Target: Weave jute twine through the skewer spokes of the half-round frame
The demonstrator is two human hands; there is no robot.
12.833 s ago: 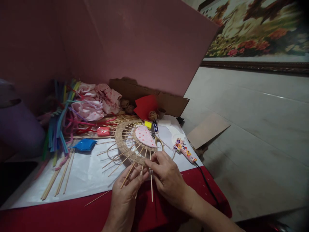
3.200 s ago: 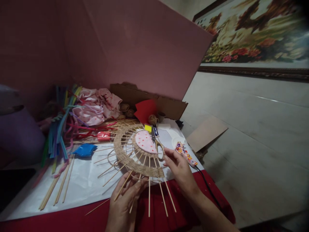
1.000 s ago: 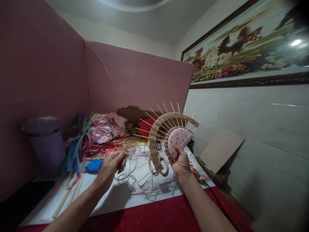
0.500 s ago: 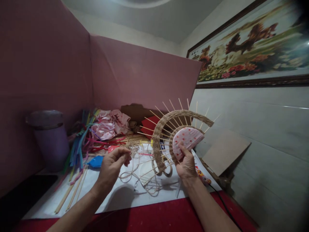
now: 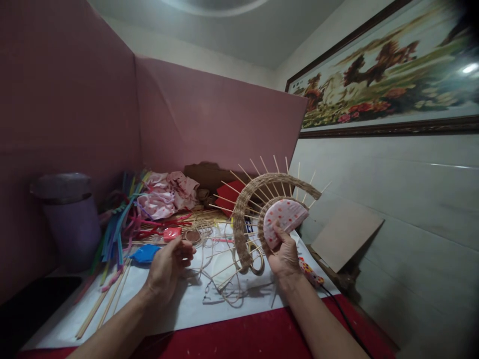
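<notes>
My right hand (image 5: 286,257) grips a half-round woven fan (image 5: 245,199) by its spotted pink fabric centre, thumb on the cloth. The fan is raised and tilted; thin wooden sticks radiate through its twine bands. My left hand (image 5: 170,262) is over the left part of the paper, fingers loosely curled and slightly apart, with nothing visible in them. Loose twine (image 5: 234,296) lies tangled between the hands. Behind the fan's lower edge show the gold handles of scissors (image 5: 258,269). Near my left fingertips is a round brown piece with a pale rim (image 5: 192,236).
Blue (image 5: 145,254) and red packets (image 5: 172,234) lie left of centre. Sticks (image 5: 92,314), foam strips (image 5: 116,232) and pink fabric (image 5: 159,197) lie further left. A flower-patterned glue gun (image 5: 311,273) with a cord is at right. A purple bin (image 5: 73,229) stands at far left.
The fan went from lying in both hands to being held up by my right hand alone. My left hand let go of it and moved left; its pinched fingers have since loosened. The view tilted up.
</notes>
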